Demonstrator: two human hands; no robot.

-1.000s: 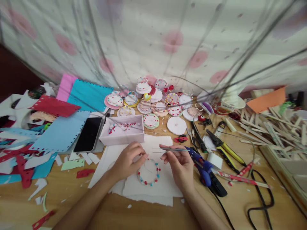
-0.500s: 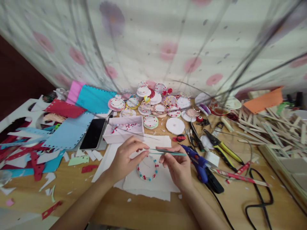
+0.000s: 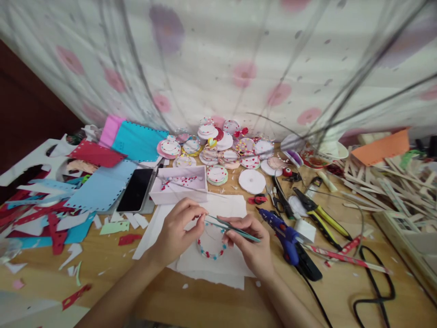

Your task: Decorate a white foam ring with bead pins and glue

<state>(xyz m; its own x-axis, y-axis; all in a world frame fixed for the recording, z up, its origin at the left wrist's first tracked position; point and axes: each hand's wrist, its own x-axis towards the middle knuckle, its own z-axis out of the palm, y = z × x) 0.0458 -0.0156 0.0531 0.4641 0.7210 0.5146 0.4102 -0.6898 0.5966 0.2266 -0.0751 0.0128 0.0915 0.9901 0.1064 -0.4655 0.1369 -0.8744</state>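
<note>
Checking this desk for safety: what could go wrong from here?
The tweezers in the right hand, pointed toward the left hand, might slip and prick a finger. The glue gun close beside the right hand could get knocked. The beaded ring beneath the hands might be nudged out of shape.

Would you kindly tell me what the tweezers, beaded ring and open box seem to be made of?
Tweezers: probably metal, perhaps coated, judging by slim teal-tinted arms.
Beaded ring: perhaps plastic beads, small, red and blue; finish unclear.
Open box: likely matte card, with thin pale walls.
</note>
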